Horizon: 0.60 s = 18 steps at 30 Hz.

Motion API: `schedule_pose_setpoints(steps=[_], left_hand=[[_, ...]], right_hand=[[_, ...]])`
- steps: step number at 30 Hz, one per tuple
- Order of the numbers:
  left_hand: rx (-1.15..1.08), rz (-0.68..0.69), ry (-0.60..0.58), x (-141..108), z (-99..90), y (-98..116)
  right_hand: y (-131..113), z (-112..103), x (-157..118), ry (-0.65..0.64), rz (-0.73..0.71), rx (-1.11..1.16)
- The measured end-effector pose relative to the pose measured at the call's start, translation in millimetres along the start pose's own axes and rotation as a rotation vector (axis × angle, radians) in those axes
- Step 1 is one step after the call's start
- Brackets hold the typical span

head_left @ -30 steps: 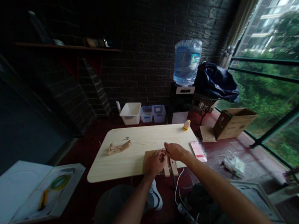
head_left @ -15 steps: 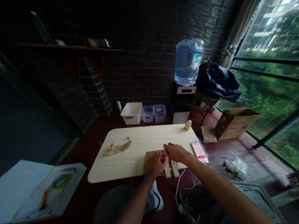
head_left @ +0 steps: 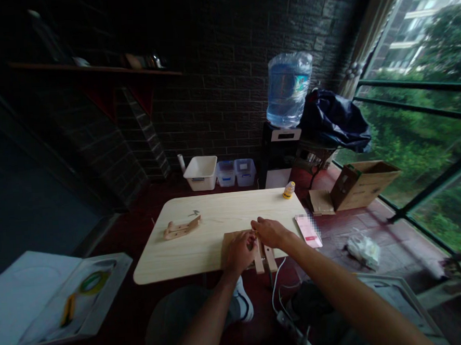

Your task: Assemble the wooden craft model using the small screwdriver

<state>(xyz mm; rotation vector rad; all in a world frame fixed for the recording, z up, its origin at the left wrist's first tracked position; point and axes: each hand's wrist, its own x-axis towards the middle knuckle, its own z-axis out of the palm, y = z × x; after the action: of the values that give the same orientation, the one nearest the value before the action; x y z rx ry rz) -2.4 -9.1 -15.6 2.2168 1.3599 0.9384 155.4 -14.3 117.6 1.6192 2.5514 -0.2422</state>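
Observation:
At the near edge of the pale table (head_left: 213, 210) my left hand (head_left: 241, 251) rests with curled fingers on a brown wooden piece (head_left: 227, 240). Close against it, my right hand (head_left: 269, 231) has its fingers bent down in a pinch. What the fingertips hold, if anything, is too small and covered to make out. Two wooden strips (head_left: 270, 258) stick out below the hands past the table edge; the nearer one (head_left: 259, 264) lies beside my left fingers. Another wooden assembly (head_left: 183, 228) of joined bars lies on the table's left part.
Small dark metal parts (head_left: 194, 212) lie behind the left assembly. A yellow-capped bottle (head_left: 289, 190) stands at the back right corner, and a phone (head_left: 308, 231) lies on the right edge. An open white box (head_left: 100, 284) is at left; a power strip (head_left: 295, 332) with cables lies below.
The view has shifted slightly. Both hands stay together over the wooden pieces, with only a small movement of the right fingers.

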Motion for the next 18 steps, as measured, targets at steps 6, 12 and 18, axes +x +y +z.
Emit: schedule_pose_setpoints(steps=[6,12,18], left_hand=[[0.039,-0.023,-0.009,0.8,0.8,-0.8],[0.022,-0.021,-0.024,1.1,-3.4,1.7],[0.016,-0.006,-0.016,1.0,-2.5,1.6]], right_hand=[[-3.8,4.3,7.9,-0.017,-0.080,-0.037],[-7.1,-1.8,3.5,-0.017,-0.076,-0.040],[-7.8,2.0,2.1,0.001,-0.049,-0.043]])
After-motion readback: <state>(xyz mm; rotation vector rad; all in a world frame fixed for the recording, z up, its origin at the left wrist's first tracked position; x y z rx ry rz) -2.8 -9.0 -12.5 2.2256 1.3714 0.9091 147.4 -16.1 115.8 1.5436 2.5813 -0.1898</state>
